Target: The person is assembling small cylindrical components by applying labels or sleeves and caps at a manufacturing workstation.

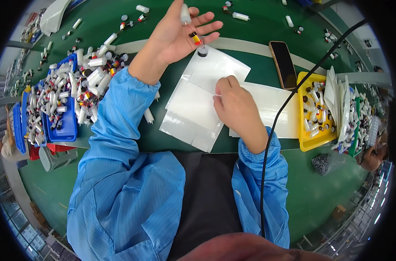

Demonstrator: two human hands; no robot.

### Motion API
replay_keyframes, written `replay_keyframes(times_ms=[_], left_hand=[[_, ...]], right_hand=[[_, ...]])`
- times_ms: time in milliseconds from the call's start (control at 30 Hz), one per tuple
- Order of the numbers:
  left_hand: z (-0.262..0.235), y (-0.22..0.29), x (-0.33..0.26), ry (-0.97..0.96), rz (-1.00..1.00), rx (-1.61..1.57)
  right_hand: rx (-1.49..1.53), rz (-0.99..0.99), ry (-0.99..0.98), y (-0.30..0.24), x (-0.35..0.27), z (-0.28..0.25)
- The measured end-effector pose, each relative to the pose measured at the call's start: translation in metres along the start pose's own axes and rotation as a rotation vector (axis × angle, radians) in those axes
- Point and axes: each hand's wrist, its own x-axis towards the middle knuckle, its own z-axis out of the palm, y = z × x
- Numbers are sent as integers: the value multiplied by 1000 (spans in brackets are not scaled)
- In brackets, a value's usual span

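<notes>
The person's left hand (180,37) is raised above the green work surface (259,26), palm up and fingers spread, with a small white plastic vial with a red-and-yellow band and a black cap (193,35) lying across the fingers, cap end pointing down toward a stack of clear flat plastic pouches (198,108). The right hand (235,104) rests on those pouches with fingers curled, pinching the edge of the top one near its middle; whether the mouth is already parted cannot be told. To do this step well, it seems wise that the right hand lift only a single layer and hold the opening steady, while the left lets the vial slide cap first without tipping off the open fingers, since nothing closes around it. The pouches lie just in front of the person's blue sleeves, their near corner close to the surface's front edge, so a tug toward the body could drag them off. To the left, blue plastic trays heaped with white vials (63,108) crowd that side, with loose vials spilling near the left forearm. To the right, a dark phone (283,64) and a yellow tray of vials (313,113) stand near, and a black cable (285,108) crosses beside the right wrist. The freest room lies beyond the pouches, along the pale stripe.
</notes>
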Motion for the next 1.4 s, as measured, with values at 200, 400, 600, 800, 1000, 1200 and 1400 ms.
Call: replay_keyframes(times_ms=[200,400,600,800,1000,1200,1400], left_hand=[[-12,-3,-4,-59,-104,-127],[3,-13,-11,-320,-102,-141],[1,-23,-7,-450,-28,-50],[-5,-29,-11,-373,308,832],[-6,-40,-7,-299,318,779],[2,-37,-13,-298,322,834],[-1,-35,-11,-235,386,787]], right_hand=[[470,78,-9,10,13,-27],[464,-261,598,-6,63,1],[678,-272,643,2,72,22],[710,-208,892,15,70,17],[576,-218,993,26,71,17],[541,-333,1003,29,72,22],[629,-326,961,25,72,23]])
